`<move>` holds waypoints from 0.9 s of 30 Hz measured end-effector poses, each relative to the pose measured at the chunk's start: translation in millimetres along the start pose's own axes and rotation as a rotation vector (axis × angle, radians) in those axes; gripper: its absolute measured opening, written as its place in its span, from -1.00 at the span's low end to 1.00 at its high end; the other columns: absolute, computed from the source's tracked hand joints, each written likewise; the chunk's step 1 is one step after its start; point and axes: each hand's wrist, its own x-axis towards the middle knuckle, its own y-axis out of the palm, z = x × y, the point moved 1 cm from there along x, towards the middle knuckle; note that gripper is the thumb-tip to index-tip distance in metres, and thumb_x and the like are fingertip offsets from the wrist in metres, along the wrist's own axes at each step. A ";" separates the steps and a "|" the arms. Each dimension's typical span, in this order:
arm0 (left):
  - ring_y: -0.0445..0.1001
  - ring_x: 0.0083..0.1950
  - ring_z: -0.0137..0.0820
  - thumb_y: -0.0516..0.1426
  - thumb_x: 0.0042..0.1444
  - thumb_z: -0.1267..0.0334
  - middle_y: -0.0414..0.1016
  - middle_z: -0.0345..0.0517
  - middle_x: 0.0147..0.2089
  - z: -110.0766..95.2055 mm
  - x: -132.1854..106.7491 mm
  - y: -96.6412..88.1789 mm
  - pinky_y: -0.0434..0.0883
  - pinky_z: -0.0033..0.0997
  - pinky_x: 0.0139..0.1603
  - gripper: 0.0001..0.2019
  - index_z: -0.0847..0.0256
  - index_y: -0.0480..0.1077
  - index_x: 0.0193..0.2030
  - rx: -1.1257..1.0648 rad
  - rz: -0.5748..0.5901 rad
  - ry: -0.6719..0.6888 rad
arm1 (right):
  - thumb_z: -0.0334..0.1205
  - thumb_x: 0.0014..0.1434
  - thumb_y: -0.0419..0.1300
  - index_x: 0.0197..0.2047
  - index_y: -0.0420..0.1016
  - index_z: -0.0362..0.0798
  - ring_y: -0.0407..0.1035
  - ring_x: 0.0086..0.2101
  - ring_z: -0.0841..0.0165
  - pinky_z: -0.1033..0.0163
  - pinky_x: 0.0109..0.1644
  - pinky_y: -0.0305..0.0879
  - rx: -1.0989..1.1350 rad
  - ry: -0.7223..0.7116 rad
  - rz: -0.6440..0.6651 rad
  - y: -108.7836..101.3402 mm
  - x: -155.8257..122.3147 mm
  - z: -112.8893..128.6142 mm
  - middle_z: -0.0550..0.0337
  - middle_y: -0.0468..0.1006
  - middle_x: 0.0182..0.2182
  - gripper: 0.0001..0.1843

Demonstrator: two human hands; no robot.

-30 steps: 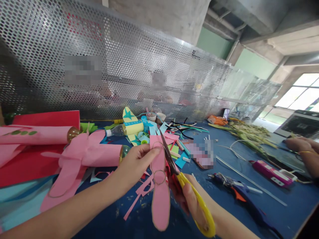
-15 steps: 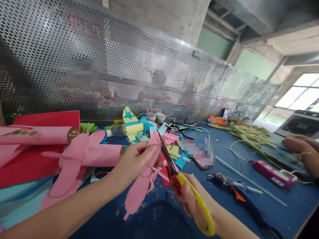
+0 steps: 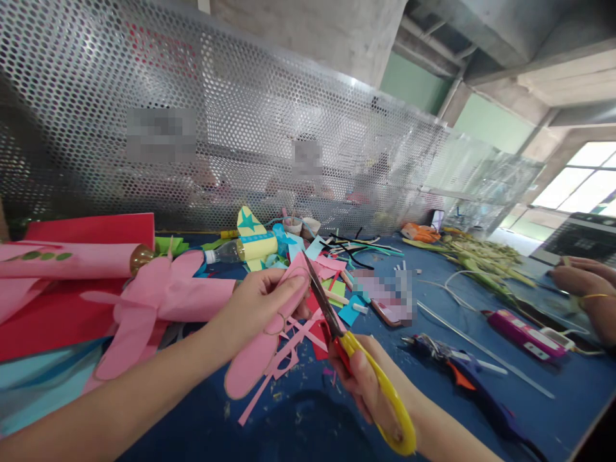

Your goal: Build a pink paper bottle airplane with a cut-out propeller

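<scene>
My left hand [image 3: 269, 301] pinches a pink paper cutout [image 3: 253, 362] near its upper end; pencil lines show along its rounded lobes. A narrow pink offcut [image 3: 269, 388] hangs below, beside the cutout's right edge. My right hand [image 3: 359, 378] grips yellow-handled scissors [image 3: 380, 391], thumb on the handle. The dark blades point up and left, their tips at the paper's top right edge. A pink paper-covered bottle shaped like a plane [image 3: 197, 299] lies left of my left hand. Coloured paper scraps [image 3: 332, 264] lie behind the hands.
Right of the scissors lie a blue glue gun [image 3: 466, 378], a clear glue stick [image 3: 486, 350], a phone [image 3: 385, 298] and a purple power strip [image 3: 527, 333]. A co-worker's hand [image 3: 584, 282] is at far right. A perforated metal screen [image 3: 289, 109] stands behind the blue table [image 3: 202, 423].
The pink cutout's lower end has swung left and up. The narrow offcut now hangs apart from it. My right hand and the scissors have stayed nearly in place.
</scene>
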 end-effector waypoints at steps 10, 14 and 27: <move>0.53 -0.46 -0.33 0.07 0.10 0.00 0.55 0.03 -0.55 -6.3 13.1 -18.7 0.42 -0.48 -0.43 -0.61 0.29 0.47 -0.48 -0.520 0.263 -0.285 | 0.65 -0.10 -0.24 -0.54 0.15 -0.01 0.02 -0.83 0.58 0.47 -0.82 -0.03 0.314 0.193 0.000 11.0 10.2 -13.0 0.48 0.06 -0.76 -0.19; 0.55 -0.46 -0.33 0.02 0.05 0.26 0.55 0.01 -0.55 6.4 13.9 -10.6 0.43 -0.50 -0.42 -0.81 0.30 0.41 -0.40 -0.668 0.187 -0.355 | 0.68 -0.18 -0.25 -0.52 0.17 -0.02 0.02 -0.84 0.59 0.49 -0.82 -0.04 0.453 0.245 -0.012 13.8 12.7 -15.8 0.52 0.04 -0.77 -0.15; 0.49 -0.54 -0.52 0.21 0.01 0.35 0.57 -0.25 -0.40 7.8 -9.6 2.4 0.33 -0.62 -0.50 -0.86 0.17 0.37 -0.25 -0.560 0.335 -0.309 | 0.69 -0.20 -0.22 -0.51 0.19 -0.03 0.02 -0.84 0.59 0.49 -0.82 0.00 0.509 0.195 -0.087 15.0 13.0 -16.3 0.51 0.06 -0.77 -0.15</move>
